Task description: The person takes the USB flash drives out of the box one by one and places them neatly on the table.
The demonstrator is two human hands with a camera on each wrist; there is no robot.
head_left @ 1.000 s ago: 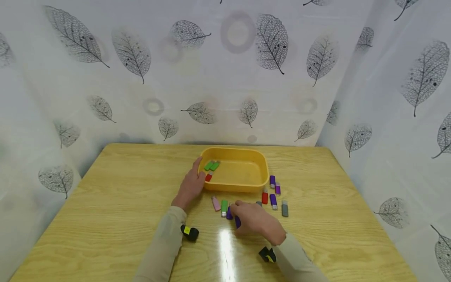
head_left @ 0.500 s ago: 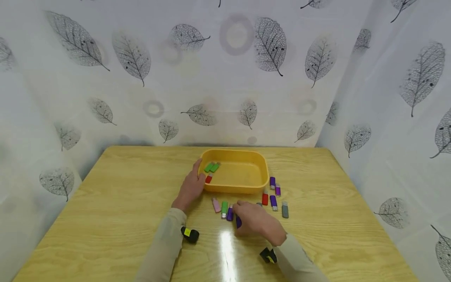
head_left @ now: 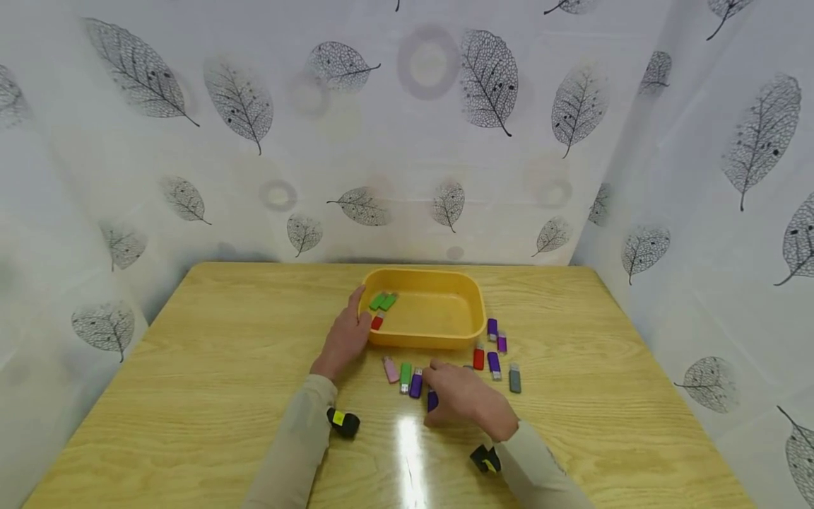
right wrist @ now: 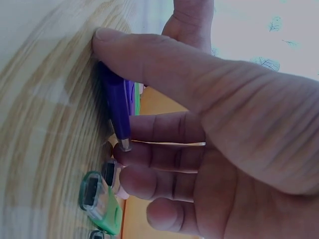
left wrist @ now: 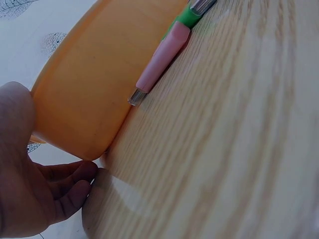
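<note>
My left hand (head_left: 345,339) holds the left end of a yellow-orange plastic tray (head_left: 422,340); in the left wrist view, the thumb is at its rim and curled fingers are at its bottom corner. Two green USB sticks (head_left: 387,302) and a red one (head_left: 377,322) lie inside at the left. Low over the table, my right hand (head_left: 467,396) has thumb and fingers around a purple USB stick (right wrist: 114,97), thumb at one end, fingertips by its metal plug. Left of that hand lie another purple stick (head_left: 416,383), a green one (head_left: 405,378) and a pink one (head_left: 391,370).
Right of my right hand lie a red USB stick (head_left: 479,357), a grey one (head_left: 514,379) and several purple ones, such as a purple stick (head_left: 494,365). A further grey stick is mostly hidden behind the hand. A leaf-patterned curtain (head_left: 394,141) hangs behind the wooden table (head_left: 222,367).
My right hand has shifted slightly to the right along with the purple USB stick, so the neighbouring purple one shows fully. The left hand and the tray stay put.
</note>
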